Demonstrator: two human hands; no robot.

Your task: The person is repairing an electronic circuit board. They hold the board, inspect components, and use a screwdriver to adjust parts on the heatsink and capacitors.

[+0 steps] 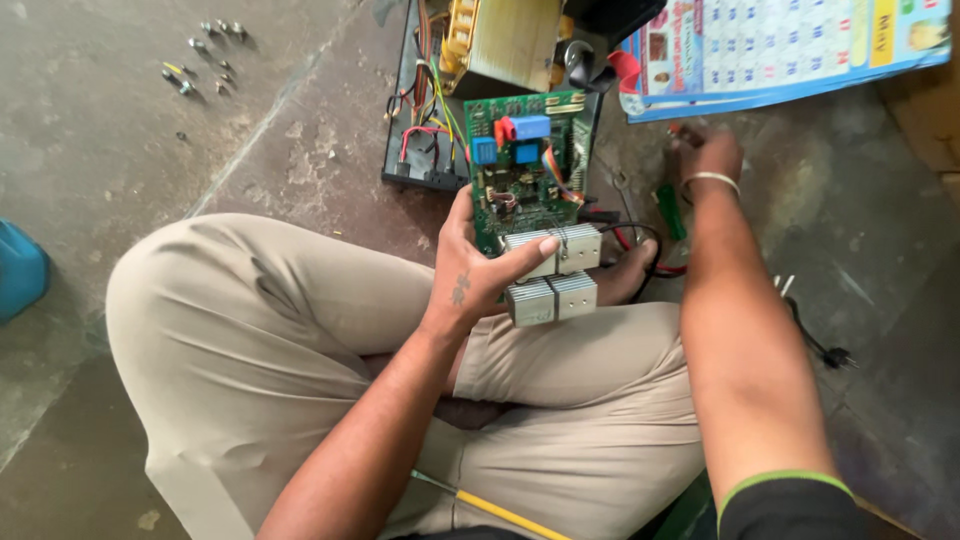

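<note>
My left hand [475,268] grips a green circuit board [528,165] by its lower end, thumb pressed over the upper of two ribbed silver heat sinks [553,272]. The board carries blue and red components and stands upright above my crossed legs. My right hand [703,152], with a pale bangle on the wrist, reaches down to the floor at the right, fingers curled beside a green-handled tool [671,210]. Whether that hand grips anything is hidden.
An opened black chassis [420,150] with a yellow-wound transformer [500,40] and coloured wires lies ahead. Several loose screws [205,55] lie at the far left. A wall calendar [790,50] lies at the top right, a black power plug [835,355] at the right, a blue object [20,270] at the left edge.
</note>
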